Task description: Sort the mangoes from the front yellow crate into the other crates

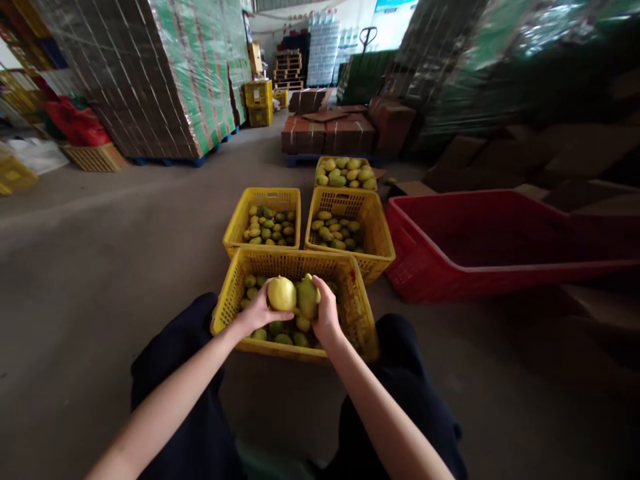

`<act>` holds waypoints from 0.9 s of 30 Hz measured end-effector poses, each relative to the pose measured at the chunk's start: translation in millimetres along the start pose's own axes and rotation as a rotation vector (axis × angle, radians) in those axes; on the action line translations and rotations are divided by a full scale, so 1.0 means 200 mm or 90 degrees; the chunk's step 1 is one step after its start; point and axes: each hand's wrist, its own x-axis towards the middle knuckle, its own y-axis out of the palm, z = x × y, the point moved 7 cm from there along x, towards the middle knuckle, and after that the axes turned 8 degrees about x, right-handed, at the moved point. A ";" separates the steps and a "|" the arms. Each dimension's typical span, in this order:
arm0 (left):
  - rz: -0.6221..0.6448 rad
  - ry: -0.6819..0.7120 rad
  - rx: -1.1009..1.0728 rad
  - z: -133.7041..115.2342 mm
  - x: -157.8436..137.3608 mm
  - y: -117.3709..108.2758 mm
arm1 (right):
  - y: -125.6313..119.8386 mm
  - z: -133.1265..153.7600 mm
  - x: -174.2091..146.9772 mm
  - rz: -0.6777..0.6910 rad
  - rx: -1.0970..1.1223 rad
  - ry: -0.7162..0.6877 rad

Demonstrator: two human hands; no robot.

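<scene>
My left hand (260, 312) is closed around a round, pale yellow fruit (281, 294) with a small tip on top. In my right hand (326, 310) is a greener, knobbly fruit (307, 297), held by its right side. The two fruits are side by side, close together, above a yellow plastic crate (361, 313) between my knees. More green and yellow fruits (284, 339) lie inside this crate, partly hidden by my hands. From these frames I cannot tell the exact kind of fruit.
Two yellow crates, left (227, 233) and right (383, 243), hold more fruit just beyond. A fuller fruit crate (345, 175) stands behind them. On the right is a large red tub (430, 283). Flattened cardboard (350, 133) and a tall wrapped stack (200, 80) stand farther back.
</scene>
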 end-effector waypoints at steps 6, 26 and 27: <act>-0.023 0.173 0.086 -0.18 0.00 0.01 | 0.06 0.08 0.02 0.070 -0.060 -0.129; -0.129 -0.219 -0.609 -0.14 -0.04 -0.05 | 0.03 -0.20 -0.06 -0.051 0.131 0.407; -0.140 -0.242 -0.626 -0.13 -0.04 -0.04 | 0.03 -0.21 -0.05 -0.037 0.136 0.412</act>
